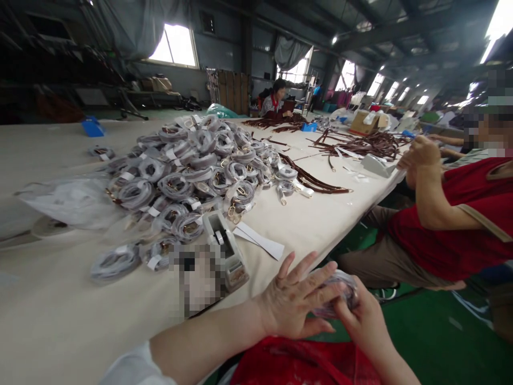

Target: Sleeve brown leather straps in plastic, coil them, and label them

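The tape dispenser [237, 259] stands on the table [52, 321] before heaped coils [196, 166].

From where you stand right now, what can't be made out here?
Head view: much of the held coil, covered by the left hand and right hand.
Head view: the bottom of the pile, hidden by coils on top.
Head view: the thing beside the tape dispenser, blurred into blocks.
Head view: the co-worker's red shirt, cut off by the right edge.

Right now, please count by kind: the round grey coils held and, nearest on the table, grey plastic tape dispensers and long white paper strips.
Round grey coil, in the right hand: 1
Grey plastic tape dispenser: 1
Long white paper strips: 2
Total: 4
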`<state>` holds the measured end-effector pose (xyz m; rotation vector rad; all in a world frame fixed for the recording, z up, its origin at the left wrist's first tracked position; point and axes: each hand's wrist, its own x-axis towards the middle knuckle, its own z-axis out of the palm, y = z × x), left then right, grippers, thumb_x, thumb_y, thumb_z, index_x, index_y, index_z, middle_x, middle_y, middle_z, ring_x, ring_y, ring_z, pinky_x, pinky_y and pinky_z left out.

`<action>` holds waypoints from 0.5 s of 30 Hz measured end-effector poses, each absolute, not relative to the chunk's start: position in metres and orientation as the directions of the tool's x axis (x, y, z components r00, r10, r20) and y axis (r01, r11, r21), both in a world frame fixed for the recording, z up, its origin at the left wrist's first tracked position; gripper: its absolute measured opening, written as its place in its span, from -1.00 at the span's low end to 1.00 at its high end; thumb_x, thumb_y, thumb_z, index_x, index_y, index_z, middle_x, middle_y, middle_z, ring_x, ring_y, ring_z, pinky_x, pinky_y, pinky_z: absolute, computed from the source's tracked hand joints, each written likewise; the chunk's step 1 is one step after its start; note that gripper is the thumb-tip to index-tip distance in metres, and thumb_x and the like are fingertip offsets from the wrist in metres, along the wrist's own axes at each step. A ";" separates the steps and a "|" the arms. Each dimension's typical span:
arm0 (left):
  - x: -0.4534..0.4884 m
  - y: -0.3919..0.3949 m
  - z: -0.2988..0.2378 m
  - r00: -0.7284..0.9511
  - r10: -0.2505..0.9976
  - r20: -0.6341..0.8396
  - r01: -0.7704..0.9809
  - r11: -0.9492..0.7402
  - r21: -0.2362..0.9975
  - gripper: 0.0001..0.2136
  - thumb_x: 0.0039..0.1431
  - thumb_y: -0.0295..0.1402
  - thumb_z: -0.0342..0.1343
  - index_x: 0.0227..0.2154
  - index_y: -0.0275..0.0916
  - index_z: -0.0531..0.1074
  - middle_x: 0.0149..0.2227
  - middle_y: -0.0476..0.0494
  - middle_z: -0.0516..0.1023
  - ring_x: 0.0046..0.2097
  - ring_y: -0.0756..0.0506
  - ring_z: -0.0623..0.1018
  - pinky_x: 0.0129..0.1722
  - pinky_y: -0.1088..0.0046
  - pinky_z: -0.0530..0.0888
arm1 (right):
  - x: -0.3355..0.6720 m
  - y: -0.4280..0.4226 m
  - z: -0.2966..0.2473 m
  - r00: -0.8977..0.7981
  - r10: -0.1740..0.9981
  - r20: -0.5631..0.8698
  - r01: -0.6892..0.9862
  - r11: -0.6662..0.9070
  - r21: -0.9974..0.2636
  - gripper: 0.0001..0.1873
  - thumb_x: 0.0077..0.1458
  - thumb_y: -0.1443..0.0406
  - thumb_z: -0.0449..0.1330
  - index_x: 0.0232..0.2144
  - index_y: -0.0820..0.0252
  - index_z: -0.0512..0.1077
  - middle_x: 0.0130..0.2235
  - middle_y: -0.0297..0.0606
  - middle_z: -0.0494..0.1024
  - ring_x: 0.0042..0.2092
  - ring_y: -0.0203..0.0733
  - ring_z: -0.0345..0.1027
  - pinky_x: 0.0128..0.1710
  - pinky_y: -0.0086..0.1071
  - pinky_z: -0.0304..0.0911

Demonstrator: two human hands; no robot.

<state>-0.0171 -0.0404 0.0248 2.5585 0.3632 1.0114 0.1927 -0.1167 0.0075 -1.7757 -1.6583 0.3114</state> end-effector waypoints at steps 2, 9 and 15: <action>-0.018 -0.041 0.024 0.721 0.264 0.640 0.112 -0.957 0.268 -0.34 0.22 -0.01 0.05 0.33 0.03 0.02 0.30 -0.01 0.21 0.40 -0.21 -0.03 0.29 0.24 -0.46 | 0.200 -0.118 0.013 0.144 0.931 0.336 0.791 0.096 -0.604 -0.81 0.15 0.14 0.10 -0.25 0.11 0.33 -0.41 -0.30 0.55 -0.44 -0.11 0.42 -0.43 -0.30 0.31; -0.012 -0.052 0.030 0.725 0.060 0.686 0.281 -0.935 -0.214 -0.52 0.27 -0.20 0.02 0.25 0.03 0.22 0.38 0.16 -0.01 0.38 -0.23 0.00 0.33 0.14 -0.29 | 0.198 -0.128 0.032 0.038 0.829 0.558 0.845 0.271 -0.460 -0.63 0.23 -0.01 0.03 -0.17 0.13 0.36 -0.37 -0.24 0.55 -0.43 -0.12 0.47 -0.47 -0.33 0.37; -0.014 -0.073 0.045 0.729 0.039 0.683 0.377 -0.856 -0.353 -0.51 0.27 -0.23 0.03 0.25 0.17 0.17 0.39 0.17 -0.03 0.39 -0.19 -0.02 0.34 0.07 -0.30 | 0.193 -0.144 0.042 0.011 0.796 0.605 0.778 0.373 -0.505 -0.51 0.25 -0.12 -0.06 -0.18 0.11 0.40 -0.32 -0.21 0.51 -0.36 -0.12 0.46 -0.43 -0.34 0.40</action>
